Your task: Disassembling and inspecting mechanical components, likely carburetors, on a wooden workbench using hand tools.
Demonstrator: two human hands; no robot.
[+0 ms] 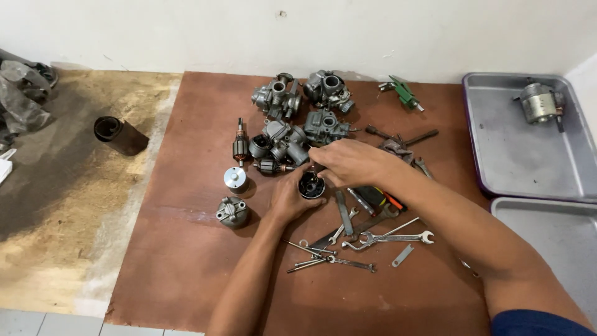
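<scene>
Black round motor housing is cupped upright at the board's centre by the left hand; right hand fingers are pinched directly over its open mouth.

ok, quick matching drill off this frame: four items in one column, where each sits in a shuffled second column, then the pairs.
Items:
1. dark round housing
2. green tool
3. black cylinder
4. metal motor part

Places:
A. in the upper grey tray, far corner
B. on the bare worn floor, left of the brown board
C. between the left hand and right hand
D. near the wall at the board's far edge, right of the carburetors

Pairs: 1-C, 2-D, 3-B, 4-A
</scene>
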